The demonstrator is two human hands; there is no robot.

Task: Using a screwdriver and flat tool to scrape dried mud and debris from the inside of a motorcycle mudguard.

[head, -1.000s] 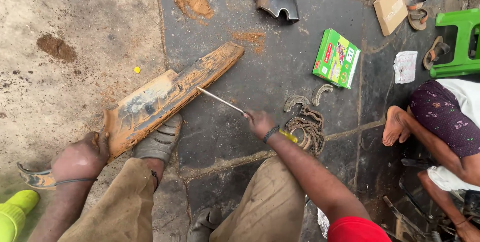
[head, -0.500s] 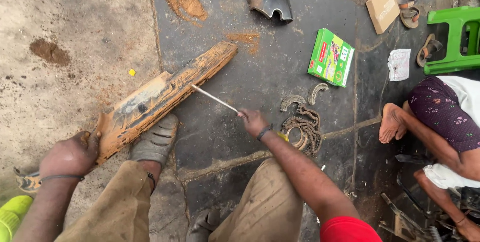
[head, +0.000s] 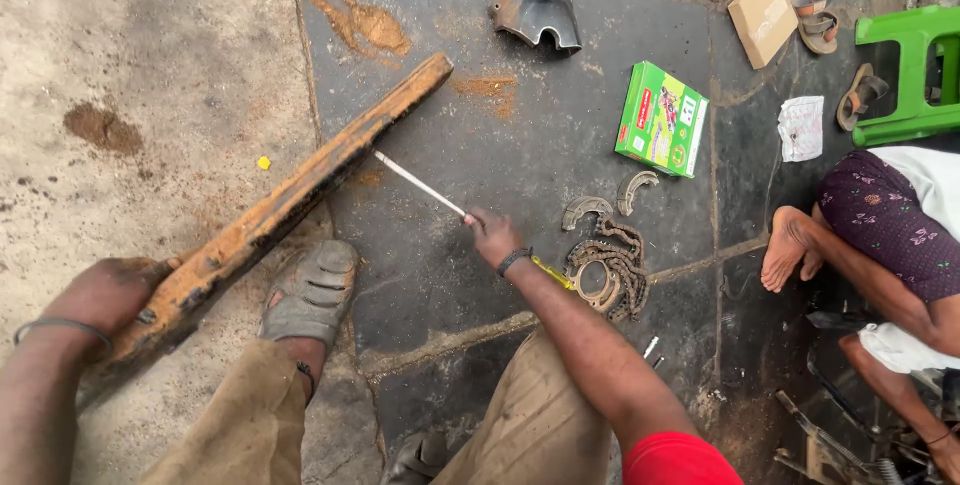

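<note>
My left hand (head: 105,295) grips the near end of a long, mud-caked curved panel (head: 290,200) that lies on its edge across the ground, running up to the right. My right hand (head: 492,237) holds a thin metal rod, probably a screwdriver (head: 420,186), with its tip touching the panel's side about midway along. My grey sandalled foot (head: 310,293) rests on the ground just right of the panel's near end.
A rusty chain with a sprocket (head: 605,270) and two brake shoes (head: 608,200) lie right of my right hand. A green box (head: 662,120), a dark plastic cover (head: 535,0), a cardboard box (head: 762,15) and a green stool (head: 915,70) lie farther back. Another person's bare foot (head: 790,250) is at right.
The panel has been turned from lying flatter, broad face up, onto its edge. My left hand has closed around its near end. The rod tip stays against the panel.
</note>
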